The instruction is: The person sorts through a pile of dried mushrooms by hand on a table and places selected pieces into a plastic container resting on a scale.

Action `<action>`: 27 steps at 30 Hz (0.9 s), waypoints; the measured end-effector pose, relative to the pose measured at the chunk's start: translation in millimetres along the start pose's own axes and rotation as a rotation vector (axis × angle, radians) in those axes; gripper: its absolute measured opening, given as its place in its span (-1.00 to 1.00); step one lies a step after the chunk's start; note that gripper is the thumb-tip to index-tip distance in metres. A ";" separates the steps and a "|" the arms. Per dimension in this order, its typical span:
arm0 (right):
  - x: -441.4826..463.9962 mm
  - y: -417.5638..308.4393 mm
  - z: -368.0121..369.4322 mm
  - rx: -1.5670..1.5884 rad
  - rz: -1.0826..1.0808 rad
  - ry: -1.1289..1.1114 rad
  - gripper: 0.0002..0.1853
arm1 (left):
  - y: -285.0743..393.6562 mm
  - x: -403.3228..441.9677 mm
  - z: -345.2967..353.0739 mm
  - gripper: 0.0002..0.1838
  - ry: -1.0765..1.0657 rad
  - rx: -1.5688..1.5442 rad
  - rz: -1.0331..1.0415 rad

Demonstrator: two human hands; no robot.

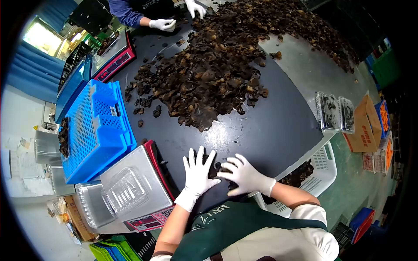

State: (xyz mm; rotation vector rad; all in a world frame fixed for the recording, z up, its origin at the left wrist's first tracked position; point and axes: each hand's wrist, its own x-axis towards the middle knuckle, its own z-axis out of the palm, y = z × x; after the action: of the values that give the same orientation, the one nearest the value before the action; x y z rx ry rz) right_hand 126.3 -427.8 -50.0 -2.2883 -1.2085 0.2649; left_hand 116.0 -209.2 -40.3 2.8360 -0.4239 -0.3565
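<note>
My left hand (199, 175), in a white glove, lies over the near part of the dark tabletop (274, 126) with its fingers spread. My right hand (244, 175), also gloved in white, is beside it with fingers apart and slightly curved. A few dark wood ear mushrooms (213, 171) lie between and partly under the hands; how many is hidden. Beyond my hands a large heap of brown-black wood ear mushrooms (204, 82) spreads across the table. Left of my left hand, a clear plastic punnet (126, 191) sits on a scale (159, 178).
A blue crate (98, 126) stands at the left, near a second red-edged scale (115, 65). Two filled clear boxes (333, 113) rest at the right edge. A white basket (324, 167) holding mushrooms is below right. Across the table, a co-worker's gloved hands (163, 25) are near the heap.
</note>
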 end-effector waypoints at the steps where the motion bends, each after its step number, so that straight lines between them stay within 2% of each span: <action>1: -9.2 -2.7 2.6 -0.003 -0.013 -0.027 -0.23 | -0.8 2.8 11.2 0.03 0.038 -0.008 0.021; 3: -23.9 -8.8 15.0 -0.050 -0.040 -0.001 -0.33 | -4.9 3.7 24.7 -0.08 0.051 0.008 0.116; 4: -28.5 -9.4 23.5 -0.054 -0.047 0.013 -0.37 | -2.0 3.1 27.3 -0.35 0.172 0.025 0.158; 5: -32.8 -8.8 30.7 -0.058 -0.053 0.028 -0.41 | 0.5 3.1 30.2 -0.35 0.164 0.021 0.160; 6: -30.4 -9.4 32.4 -0.038 -0.054 0.119 -0.61 | 2.3 3.4 33.6 -0.49 0.218 -0.022 0.155; 7: -28.6 -7.2 37.1 -0.034 -0.047 0.120 -0.61 | 3.1 3.7 36.9 -0.64 0.273 -0.064 0.150; 8: -26.4 -3.0 44.0 -0.024 -0.035 0.167 -0.70 | 3.1 3.7 40.0 -0.78 0.328 -0.105 0.144; 10: -16.5 5.5 48.2 0.003 -0.035 0.293 -0.91 | -0.4 4.5 48.9 -0.78 0.370 -0.162 0.107; 11: -14.3 10.4 46.1 0.109 -0.040 0.338 -0.91 | -2.2 5.4 52.2 -0.78 0.422 -0.219 0.067; 14: -14.0 15.6 39.2 0.691 0.202 0.593 -0.88 | -2.0 9.1 42.0 -0.85 0.467 -0.421 -0.016; 15: -14.3 14.9 34.4 0.866 0.368 0.665 -0.91 | 0.0 10.0 36.2 -0.86 0.461 -0.493 -0.014; 17: -17.4 27.1 27.0 1.314 0.628 0.795 -0.93 | 4.9 12.5 34.0 -0.83 0.461 -0.492 0.061; 19: -25.4 37.5 9.9 1.860 0.738 0.865 -0.93 | 11.6 17.1 34.8 -0.73 0.386 -0.413 0.182; 22: -35.5 50.5 8.1 2.181 0.610 0.943 -0.91 | 28.5 20.5 29.5 -0.54 0.208 -0.204 0.276; 25: -41.3 55.2 0.7 2.387 0.568 0.927 -0.91 | 31.7 18.3 34.7 -0.51 0.088 -0.091 0.323; 27: -42.2 58.0 0.8 2.569 0.485 0.890 -0.86 | 38.1 14.7 31.9 -0.49 0.108 -0.106 0.323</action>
State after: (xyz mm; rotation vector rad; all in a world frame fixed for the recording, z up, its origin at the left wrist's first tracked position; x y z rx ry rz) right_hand 142.4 -488.3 -85.0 -0.0499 0.4798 0.4174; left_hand 111.3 -255.7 -62.5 2.6102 -0.7994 -0.1551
